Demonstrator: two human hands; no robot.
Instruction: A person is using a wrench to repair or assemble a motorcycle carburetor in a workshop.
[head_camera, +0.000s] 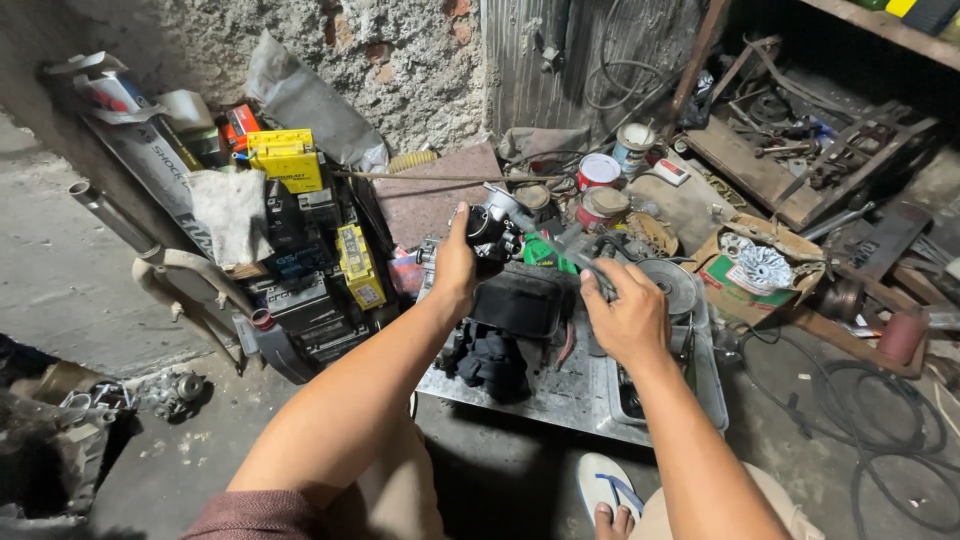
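Two hands, left (455, 262) clenched round a dark carburettor (492, 228), right (625, 315) gripping a tool (583, 262), yellow boxes (288, 158) stacked left.

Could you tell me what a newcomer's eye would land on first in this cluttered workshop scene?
Probably the two bare forearms at centre: the left hand grips a dark metal engine part while the right hand holds a tool against it, above a metal tray. Next, the yellow box by the stacked batteries at left.

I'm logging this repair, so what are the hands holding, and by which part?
The left hand grips a small metal engine part by its body; the right hand holds a thin tool by its handle end.
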